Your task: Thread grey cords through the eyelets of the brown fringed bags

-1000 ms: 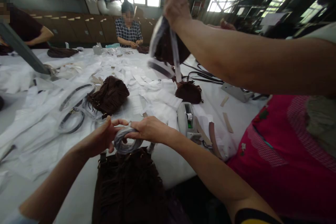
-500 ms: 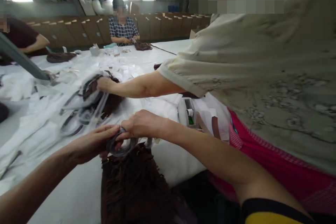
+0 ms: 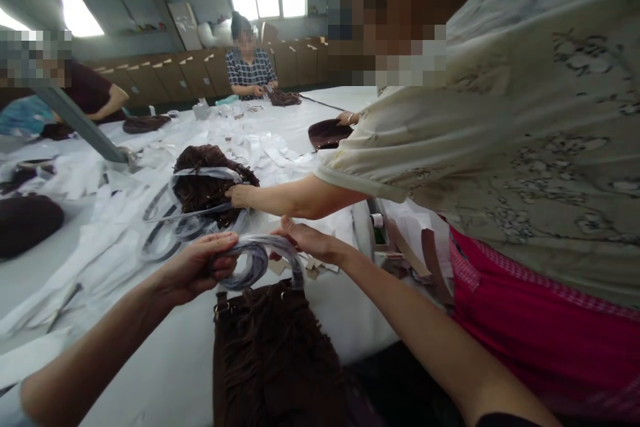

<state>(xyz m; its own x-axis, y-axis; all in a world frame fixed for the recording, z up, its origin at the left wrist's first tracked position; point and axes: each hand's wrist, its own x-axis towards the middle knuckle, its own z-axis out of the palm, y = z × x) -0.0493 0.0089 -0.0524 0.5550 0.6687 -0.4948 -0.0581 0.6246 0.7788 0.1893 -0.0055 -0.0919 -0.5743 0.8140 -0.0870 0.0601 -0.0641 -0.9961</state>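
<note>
A bag strap [image 3: 250,263], looped into a coil and wrapped in clear plastic, stands above a dark brown fringed handbag [image 3: 270,353]. My left hand [image 3: 213,260] pinches the coil at its left side, thumb on top. On the right, my right hand [image 3: 303,240] has its fingers curled around the strap where it bends down to the bag; the thumb points up and some fingertips are hidden behind the plastic. The bag has small gold-coloured metal fittings at its top corners, and its lower part runs out of view.
Beside me, a co-worker in a pale shirt [image 3: 500,140] reaches across to another brown bag [image 3: 207,177] with wrapped straps. White wrapping sheets [image 3: 100,227] litter the table. A tape dispenser [image 3: 364,230] stands at right. A metal post [image 3: 83,120] slants at left.
My hands have moved apart, and the strap coil now shows between them. The co-worker's arm has shifted right, with the other bag turned more into view. My view has tilted up slightly.
</note>
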